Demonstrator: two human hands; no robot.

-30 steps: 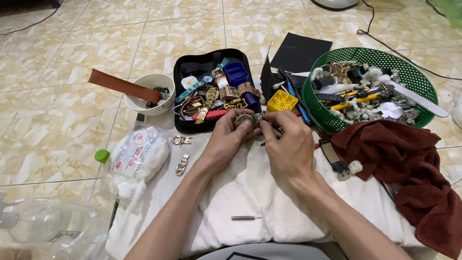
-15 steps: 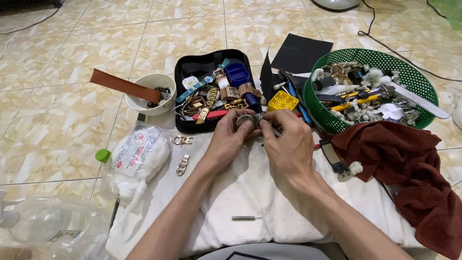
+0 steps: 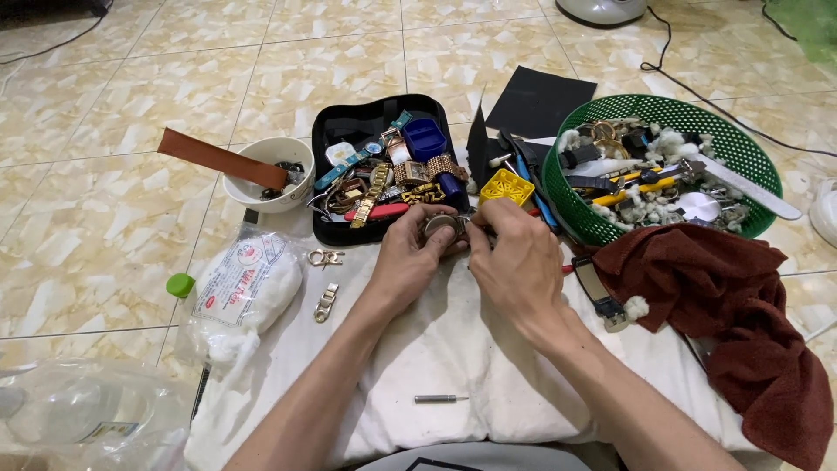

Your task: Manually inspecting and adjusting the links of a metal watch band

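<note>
Watch case (image 3: 442, 227): small, round, silver; sits between your two hands, over the front edge of the black tray (image 3: 336, 126), above the white cloth (image 3: 453, 358).

L hand (image 3: 410, 257): fingers curled round the case from the left, gripping it; forearm runs up from bottom centre-left.

R hand (image 3: 514, 257): back of hand up, fingertips pinched at the case's right rim; whether a tool is in the pinch, can't tell. Forearm comes in from bottom right. Both hands close together, touching at the case.

Black tray: open, packed w/ watches, gold and silver bracelets, a blue box. Directly beyond your fingertips, no gap.

Yellow holder (image 3: 506, 186): just right of tray, near your R fingertips.

Green basket (image 3: 741, 148): right of holder, full of tools, cotton bits, watch parts; a long pale strip overhangs its right rim.

Maroon towel (image 3: 741, 305): right of your R wrist, draped over cloth edge; a black strap (image 3: 597, 288) lies between it and your R hand.

White bowl (image 3: 261, 179): left of tray, brown strap (image 3: 218, 157) across its rim.

Cotton bag (image 3: 244, 288): left of your L forearm; green cap (image 3: 180, 284) beside it on tile.

Metal links (image 3: 325, 302): two pcs on cloth, between bag and L forearm.

Pin tool (image 3: 440, 399): lies between your forearms, near edge.

Open room: cloth between forearms; tile floor at far left.
</note>
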